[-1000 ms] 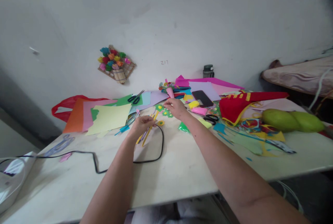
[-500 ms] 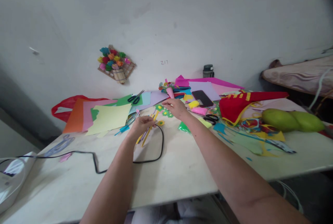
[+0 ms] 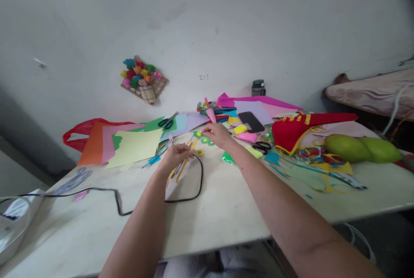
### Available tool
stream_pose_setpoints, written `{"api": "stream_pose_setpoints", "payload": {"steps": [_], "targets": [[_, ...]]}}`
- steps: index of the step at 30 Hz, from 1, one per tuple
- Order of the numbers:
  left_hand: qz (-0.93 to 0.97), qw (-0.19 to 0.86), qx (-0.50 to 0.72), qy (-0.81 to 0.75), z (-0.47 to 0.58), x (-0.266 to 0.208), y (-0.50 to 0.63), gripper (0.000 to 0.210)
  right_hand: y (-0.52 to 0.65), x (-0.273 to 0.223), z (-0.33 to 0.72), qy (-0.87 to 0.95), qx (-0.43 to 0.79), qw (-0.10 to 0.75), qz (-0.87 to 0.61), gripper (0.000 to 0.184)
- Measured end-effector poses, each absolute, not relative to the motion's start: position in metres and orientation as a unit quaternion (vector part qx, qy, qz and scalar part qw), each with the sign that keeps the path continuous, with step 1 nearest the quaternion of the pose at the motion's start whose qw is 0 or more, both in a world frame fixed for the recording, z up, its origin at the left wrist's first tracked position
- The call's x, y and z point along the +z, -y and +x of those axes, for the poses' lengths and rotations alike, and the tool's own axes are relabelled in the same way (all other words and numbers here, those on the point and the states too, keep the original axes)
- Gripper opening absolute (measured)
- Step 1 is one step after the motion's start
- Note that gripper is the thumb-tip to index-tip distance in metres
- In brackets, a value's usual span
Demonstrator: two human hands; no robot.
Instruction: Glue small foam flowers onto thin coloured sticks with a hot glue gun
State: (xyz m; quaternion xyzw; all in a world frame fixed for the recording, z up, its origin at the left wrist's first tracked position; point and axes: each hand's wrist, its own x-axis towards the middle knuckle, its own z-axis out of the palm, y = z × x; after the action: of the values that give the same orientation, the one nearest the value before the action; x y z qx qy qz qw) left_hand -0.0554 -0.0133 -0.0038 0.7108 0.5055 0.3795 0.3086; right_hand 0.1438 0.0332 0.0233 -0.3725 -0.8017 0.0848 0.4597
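My left hand (image 3: 177, 156) is closed in a pinch above the table. A black cable (image 3: 202, 179) loops round to its fingertips, and several yellow strips (image 3: 183, 169) lie under and beside it. What the fingers hold is too small to make out. A small yellow flower (image 3: 199, 152) sits just right of these fingertips. My right hand (image 3: 217, 135) is also pinched, its fingertips beside green flower-shaped cutouts (image 3: 205, 140) with yellow centres. Whether a cutout is between those fingers cannot be made out.
Coloured paper sheets (image 3: 136, 146) and open scissors (image 3: 168, 121) lie to the left. On the right are a phone (image 3: 251, 122), a pink packet (image 3: 247, 137), black-handled scissors (image 3: 261, 147), red cloth (image 3: 287, 133) and green fruit (image 3: 362, 148). A bottle (image 3: 258, 88) stands by the wall.
Both hands keep nearly the same place and pinch. The view has shifted very slightly; nothing else visibly differs.
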Motion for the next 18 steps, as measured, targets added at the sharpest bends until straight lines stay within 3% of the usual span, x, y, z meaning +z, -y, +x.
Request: {"api": "stream_pose_setpoints", "payload": {"steps": [11, 18], "targets": [[0.700, 0.297, 0.398, -0.513, -0.0559, -0.0015, 0.0130, 0.030, -0.0357, 0.0221, 0.1442, 0.794, 0.111, 0.484, -0.350, 0.006], [0.684, 0.317, 0.414, -0.511, -0.0591, -0.0006, 0.0127, 0.029, -0.0353, 0.0199, 0.1448, 0.785, 0.199, 0.489, -0.326, 0.005]]}}
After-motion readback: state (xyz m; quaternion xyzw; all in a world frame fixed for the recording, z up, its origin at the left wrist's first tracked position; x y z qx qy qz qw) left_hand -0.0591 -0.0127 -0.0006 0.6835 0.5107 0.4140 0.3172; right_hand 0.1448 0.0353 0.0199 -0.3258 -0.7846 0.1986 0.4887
